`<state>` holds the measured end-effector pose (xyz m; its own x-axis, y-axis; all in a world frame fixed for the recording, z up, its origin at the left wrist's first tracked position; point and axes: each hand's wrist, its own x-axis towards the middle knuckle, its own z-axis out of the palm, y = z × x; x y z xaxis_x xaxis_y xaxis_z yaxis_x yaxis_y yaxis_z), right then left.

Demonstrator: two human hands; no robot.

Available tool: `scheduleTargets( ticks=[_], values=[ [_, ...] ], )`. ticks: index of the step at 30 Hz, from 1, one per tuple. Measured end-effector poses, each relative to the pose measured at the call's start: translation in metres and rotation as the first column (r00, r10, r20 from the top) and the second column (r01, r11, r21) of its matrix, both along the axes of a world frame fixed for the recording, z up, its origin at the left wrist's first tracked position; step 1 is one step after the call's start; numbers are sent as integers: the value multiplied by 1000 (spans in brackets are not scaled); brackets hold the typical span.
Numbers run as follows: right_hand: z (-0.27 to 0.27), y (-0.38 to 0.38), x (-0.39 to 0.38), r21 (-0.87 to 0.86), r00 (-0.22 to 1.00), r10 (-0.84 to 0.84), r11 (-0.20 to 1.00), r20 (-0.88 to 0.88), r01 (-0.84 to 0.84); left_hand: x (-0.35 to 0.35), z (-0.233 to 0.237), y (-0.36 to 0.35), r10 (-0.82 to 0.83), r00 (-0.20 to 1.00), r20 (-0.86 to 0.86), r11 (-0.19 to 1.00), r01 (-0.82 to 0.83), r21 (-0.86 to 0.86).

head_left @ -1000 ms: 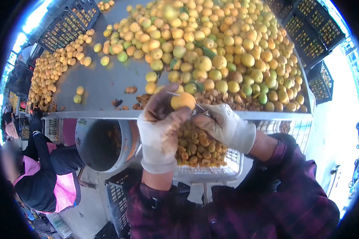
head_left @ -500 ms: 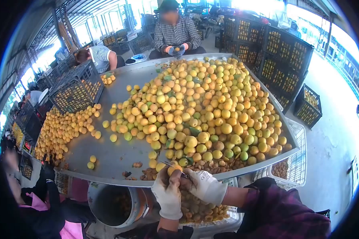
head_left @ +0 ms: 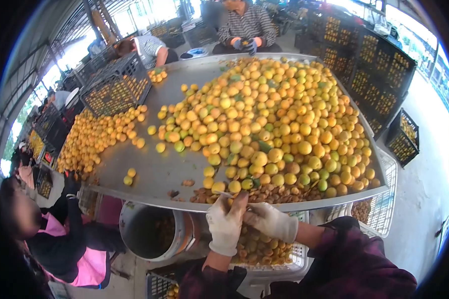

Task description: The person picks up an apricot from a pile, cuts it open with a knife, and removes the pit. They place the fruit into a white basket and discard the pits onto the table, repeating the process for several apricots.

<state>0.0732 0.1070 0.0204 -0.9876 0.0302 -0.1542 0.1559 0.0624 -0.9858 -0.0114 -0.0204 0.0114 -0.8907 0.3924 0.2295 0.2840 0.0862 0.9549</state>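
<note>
Left hand (head_left: pixel 226 222), white glove, is up at the near edge of the metal table (head_left: pixel 149 169). Its fingers (head_left: pixel 238 202) are pressed together and curled closed, pointing up; what they grip is hidden. A thin blade (head_left: pixel 224 194) pokes out left past those fingers, just over the table rim. Can't tell which hand holds it.

Right hand (head_left: pixel 270 221), also white glove, touches the left from the right side. Its fingertips are tucked behind the left hand, so can't tell if they pinch anything. Plaid sleeves on both arms.

Just beyond the hands is a brown heap of pits (head_left: pixel 279 193) along the table edge, and behind it the big pile of apricots (head_left: pixel 274 119), yellow with a few green. A smaller apricot pile (head_left: pixel 95 139) lies at the table's left, well apart.

Under the hands, below the table edge, a white crate (head_left: pixel 297 266) holds cut fruit pieces (head_left: pixel 257 249). A metal bucket (head_left: pixel 182 234) stands just left of it.

A co-worker in pink and black (head_left: pixel 80 249) is at the left, and another person in a check shirt (head_left: pixel 244 25) is across the table. A black crate (head_left: pixel 114 89) of fruit sits on the table's far left, with stacked black crates (head_left: pixel 384 65) at the right.
</note>
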Motion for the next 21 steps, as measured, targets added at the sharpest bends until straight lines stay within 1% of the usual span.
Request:
scheduleTargets(
  ticks=[1, 2, 3, 4, 5, 6, 7, 8, 9, 10, 12, 13, 14, 15, 16, 17, 18, 19, 20, 21],
  values=[
    [-4, 0, 1, -82, 1000, -1, 997, -30, -2, 1, 8, 0, -17, 994, 108, 1000, 16, 19],
    [-7, 1, 1, -94, 1000, 8, 996, -22, -10, 1, 14, 1, -40, 975, 217, 999, 32, 40],
    [-9, 3, 0, -105, 1000, -3, 994, 24, 6, 0, 15, 3, -30, 973, 230, 999, 24, 28],
    [-9, 4, -2, -117, 997, -13, 993, 78, 22, -1, 15, 5, -75, 947, 313, 988, 27, 155],
    [-2, 3, 0, -111, 997, -62, 992, 49, 67, -1, 13, 6, -125, 911, 394, 961, 14, 275],
    [-5, 0, 1, -168, 993, -111, 981, -50, 101, -5, 10, 5, -108, 899, 425, 968, -3, 252],
    [16, 8, 1, -266, 988, 21, 964, 151, 20, -6, 9, 0, -140, 936, 322, 960, 49, 275],
    [16, 14, 1, -344, 971, 101, 939, 217, -21, -8, 15, -6, -167, 851, 498, 947, -3, 322],
    [20, 17, 3, -237, 978, 83, 971, 192, -36, -12, 22, -5, -111, 727, 677, 923, -178, 342],
    [25, 20, 4, -124, 985, 69, 991, 157, -49, -15, 24, -6, -90, 715, 694, 929, -192, 318],
    [32, 36, 1, -47, 1000, 19, 999, 24, -18, -19, 27, -5, 85, 891, 445, 957, -197, 212],
    [29, 52, 4, -115, 981, 4, 993, 195, 19, -17, 26, -5, 72, 909, 409, 973, -155, 172],
    [25, 56, 0, -117, 988, -95, 987, 122, 110, -14, 25, -2, 58, 902, 427, 975, -143, 171],
    [23, 58, -5, -52, 995, -102, 993, 16, 103, -9, 23, 3, 63, 971, 232, 993, -83, 79],
    [21, 56, -9, 13, 991, -104, 994, -90, 106, -3, 21, 7, 35, 999, 26, 999, -34, -23],
    [32, 45, -11, -97, 982, -181, 978, 60, 186, 2, 26, 9, -20, 1000, 17, 992, 22, -128],
    [43, 37, -13, -199, 949, -233, 941, 212, 275, 5, 22, 10, -41, 999, 34, 989, 45, -140],
    [38, 37, -13, -209, 943, -245, 933, 226, 293, 7, 16, 11, -94, 988, -122, 983, 73, -166],
    [33, 38, -14, -230, 943, -232, 930, 239, 287, 7, 11, 12, -147, 949, -278, 977, 95, -192],
    [28, 39, -16, -249, 944, -216, 928, 251, 279, 2, 10, 10, -218, 912, -348, 954, 125, -272]
  ],
)
